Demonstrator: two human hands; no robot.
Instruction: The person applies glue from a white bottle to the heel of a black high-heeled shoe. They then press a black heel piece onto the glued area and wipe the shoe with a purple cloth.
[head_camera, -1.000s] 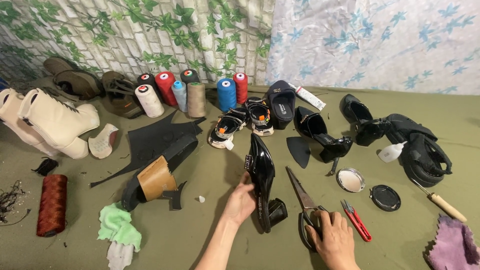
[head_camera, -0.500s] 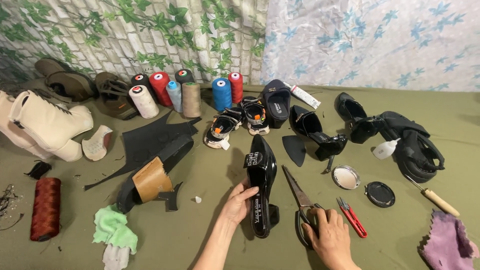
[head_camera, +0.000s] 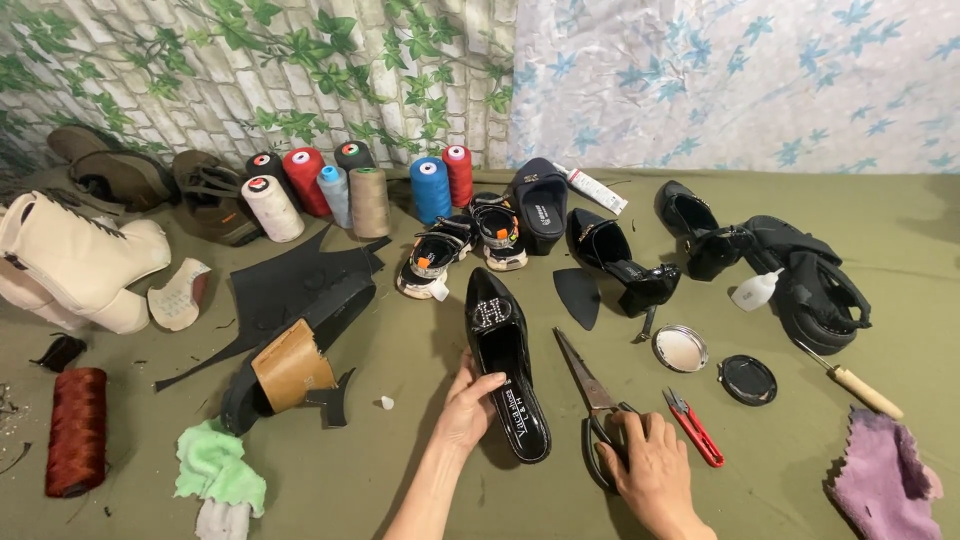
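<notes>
A black pointed mule shoe (head_camera: 505, 355) with a sparkly buckle lies flat on the olive cloth, sole down, toe pointing away. My left hand (head_camera: 468, 408) grips its left side near the heel. My right hand (head_camera: 650, 468) rests over the handles of large black scissors (head_camera: 592, 390), whose blades point away beside the shoe. Small red thread snips (head_camera: 692, 427) lie just right of that hand.
Thread spools (head_camera: 350, 190) line the back wall. Black shoes (head_camera: 620, 255), sandals (head_camera: 810, 280) and small sneakers (head_camera: 460, 245) sit behind. Black leather sheet (head_camera: 290, 285), tan roll (head_camera: 290, 365), dark red spool (head_camera: 75, 430), green rag (head_camera: 215, 468), purple cloth (head_camera: 885, 480), open tin (head_camera: 680, 348), lid (head_camera: 748, 380), awl (head_camera: 855, 385).
The black shoe, earlier tipped up on its side in my left hand, now lies flat on its sole. My right hand stayed on the scissors.
</notes>
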